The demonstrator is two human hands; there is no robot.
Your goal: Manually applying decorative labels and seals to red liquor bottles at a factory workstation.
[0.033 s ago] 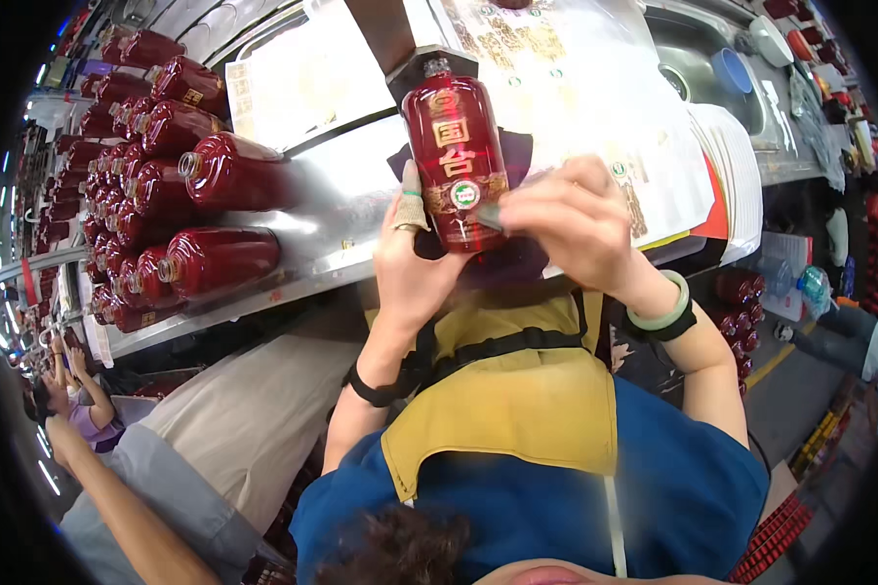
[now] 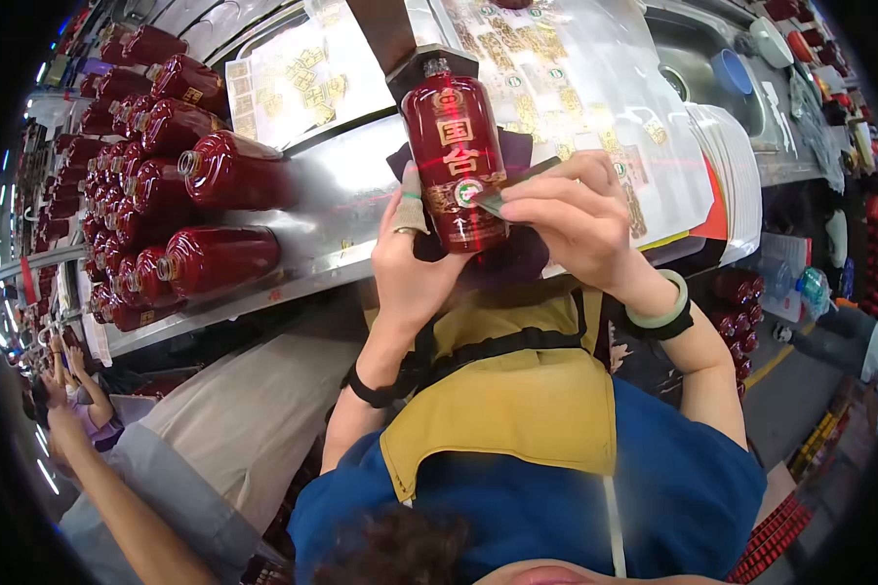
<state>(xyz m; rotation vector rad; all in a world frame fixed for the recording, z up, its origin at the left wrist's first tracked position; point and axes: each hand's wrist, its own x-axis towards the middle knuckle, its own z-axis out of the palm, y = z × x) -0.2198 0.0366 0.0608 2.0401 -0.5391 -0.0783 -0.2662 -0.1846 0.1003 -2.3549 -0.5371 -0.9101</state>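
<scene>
A dark red glass bottle [image 2: 453, 127] with gold lettering and a round white-and-green emblem lies on a dark cloth [image 2: 519, 153], its neck pointing away from me. My left hand [image 2: 412, 249] is closed round its lower left side, with a pale finger cover on one finger. My right hand [image 2: 578, 210] pinches a small, flat, dark green scraper [image 2: 491, 202] by its edge. The scraper's tip meets the bottle front beside the round emblem. Thin red light lines cross the glass and my right fingers.
Stacked red bottles [image 2: 229, 171] lie at the left of the metal bench [image 2: 337, 200]. Gold decal sheets [image 2: 556, 97] spread beyond my right hand. A metal bracket [image 2: 385, 44] stands at the bottle's neck. A sink [image 2: 688, 58] is at far right. Another person's arm [image 2: 132, 497] is at lower left.
The scraper in my right hand has shifted up the bottle, toward the round emblem, and more of it shows. My left hand and the bottle stay in place.
</scene>
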